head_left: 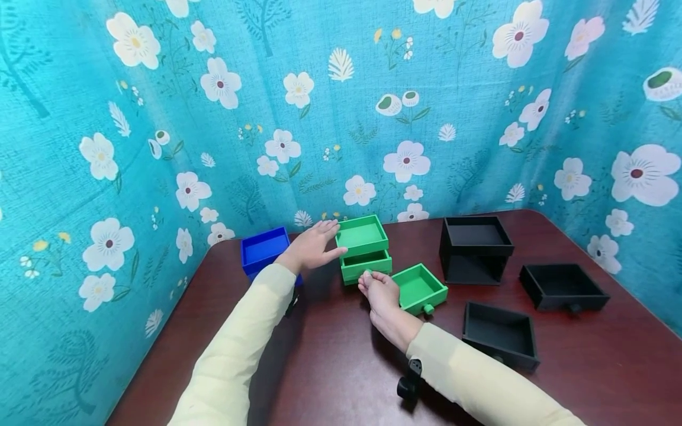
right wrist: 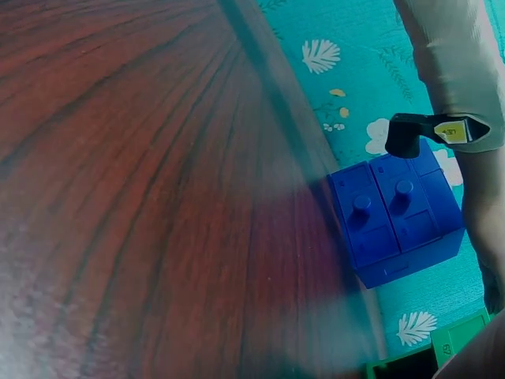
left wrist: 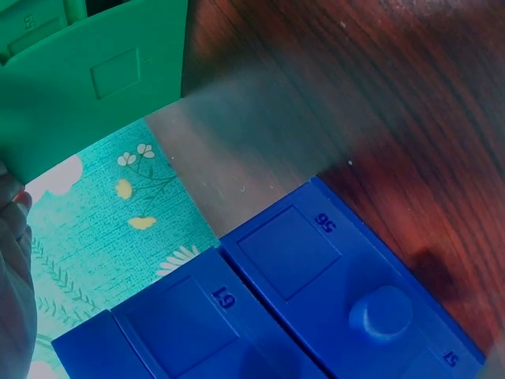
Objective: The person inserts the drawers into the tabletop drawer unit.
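Well, the green drawer (head_left: pixel 366 268) sat partway out of the green cabinet (head_left: pixel 364 235), and your right hand (head_left: pixel 383 296) pinched its knob (head_left: pixel 369 273). Your left hand (head_left: pixel 314 247), fingers straight, was at the cabinet's left side. A second green drawer (head_left: pixel 420 288) lay just beside your right hand. The blue cabinet (head_left: pixel 263 247) stood left; the black cabinet (head_left: pixel 475 235) and two black drawers (head_left: pixel 501 334) were farther right on the table (head_left: pixel 330 367).

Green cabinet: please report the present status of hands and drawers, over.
Left hand at green cabinet's left side. Right hand pinches knob of lower drawer, partly out. Loose green drawer beside right hand; no blockage seen.
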The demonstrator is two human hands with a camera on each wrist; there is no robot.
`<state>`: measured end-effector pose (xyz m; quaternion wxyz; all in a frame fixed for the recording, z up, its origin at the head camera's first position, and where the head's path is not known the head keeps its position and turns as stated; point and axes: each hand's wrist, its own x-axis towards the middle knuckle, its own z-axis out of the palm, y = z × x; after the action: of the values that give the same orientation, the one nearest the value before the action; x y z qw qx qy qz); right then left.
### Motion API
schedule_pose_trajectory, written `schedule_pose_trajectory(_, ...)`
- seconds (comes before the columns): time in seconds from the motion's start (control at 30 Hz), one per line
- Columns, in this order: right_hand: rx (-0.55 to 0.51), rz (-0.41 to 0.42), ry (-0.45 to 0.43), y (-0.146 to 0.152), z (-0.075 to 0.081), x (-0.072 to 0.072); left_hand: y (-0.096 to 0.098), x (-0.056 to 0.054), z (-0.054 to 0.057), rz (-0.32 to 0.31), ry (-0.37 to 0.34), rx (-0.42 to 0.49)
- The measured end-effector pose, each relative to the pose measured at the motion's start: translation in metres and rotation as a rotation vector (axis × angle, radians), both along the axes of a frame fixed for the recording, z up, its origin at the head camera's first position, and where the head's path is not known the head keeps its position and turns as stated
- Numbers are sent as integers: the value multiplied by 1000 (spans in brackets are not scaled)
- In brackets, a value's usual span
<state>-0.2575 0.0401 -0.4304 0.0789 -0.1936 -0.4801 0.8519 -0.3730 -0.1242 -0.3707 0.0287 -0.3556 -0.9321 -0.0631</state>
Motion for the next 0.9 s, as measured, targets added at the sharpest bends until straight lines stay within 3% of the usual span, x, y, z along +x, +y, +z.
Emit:
schedule_pose_trajectory(0.17,5,2,10,3,2,2,1,-1,3,1,-5,-22)
schedule_pose_trajectory(0.33,6,0,3,3,3,1,0,-1,0,-11,6,-1)
schedule_pose_trajectory(0.9,-2,-32,-13,-6,3,-16,1,0,-2,-10,12,14)
